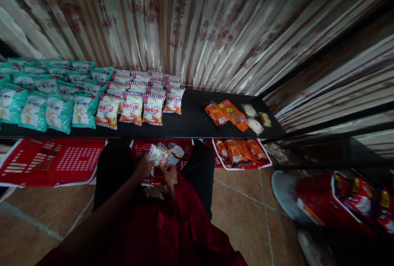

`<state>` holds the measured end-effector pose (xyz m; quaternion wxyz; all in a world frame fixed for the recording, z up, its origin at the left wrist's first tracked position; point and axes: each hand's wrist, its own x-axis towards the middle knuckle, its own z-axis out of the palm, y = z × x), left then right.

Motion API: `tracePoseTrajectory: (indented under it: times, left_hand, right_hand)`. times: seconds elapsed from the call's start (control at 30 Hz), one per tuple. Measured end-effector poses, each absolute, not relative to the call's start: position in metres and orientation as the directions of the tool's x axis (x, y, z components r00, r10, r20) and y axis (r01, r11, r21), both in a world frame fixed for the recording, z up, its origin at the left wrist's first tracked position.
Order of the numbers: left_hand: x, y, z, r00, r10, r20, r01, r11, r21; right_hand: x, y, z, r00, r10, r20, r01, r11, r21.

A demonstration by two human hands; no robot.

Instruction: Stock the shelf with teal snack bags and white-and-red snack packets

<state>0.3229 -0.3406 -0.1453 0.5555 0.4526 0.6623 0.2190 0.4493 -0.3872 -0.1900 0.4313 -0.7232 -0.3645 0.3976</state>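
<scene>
A white and yellow snack bag (159, 156) with a striped edge and red lettering is held between my hands, low in front of me. My left hand (144, 168) grips its left side, and my right hand (169, 173) has its fingers closed on the lower right edge. Just beneath lies a red basket (137, 146) with more snack bags (177, 151) in it, partly hidden by my hands. On the black shelf (193, 122) ahead, matching striped snack bags (131, 108) stand in rows, beside teal snack bags (58, 110) at the left.
Orange packets (232, 114) and small white packets (255, 125) lie on the shelf's right part. An unoccupied-looking red basket (76, 159) sits at left; another red basket (267, 155) holds orange packets. Red packages (358, 196) fill a container at right. A pleated curtain (184, 28) hangs behind.
</scene>
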Motion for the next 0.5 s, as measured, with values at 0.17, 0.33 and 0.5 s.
tracePoseTrajectory:
  times: [0.17, 0.33, 0.5]
  left_hand:
    - [0.318, -0.339, -0.138, 0.091, 0.849, -0.52, 0.57, 0.384, 0.727]
    - [0.312, -0.337, -0.132, 0.176, 0.84, -0.513, 0.687, 0.268, 0.676]
    - [0.301, -0.329, -0.131, 0.266, 0.845, -0.464, 0.706, 0.157, 0.69]
  right_hand:
    - [0.451, -0.383, -0.177, 0.49, 0.863, -0.126, 0.348, -0.326, -0.879]
    - [0.451, -0.384, -0.166, 0.379, 0.925, 0.002, 0.599, -0.243, -0.763]
    - [0.456, -0.384, -0.166, 0.245, 0.969, 0.01, 0.652, -0.158, -0.742]
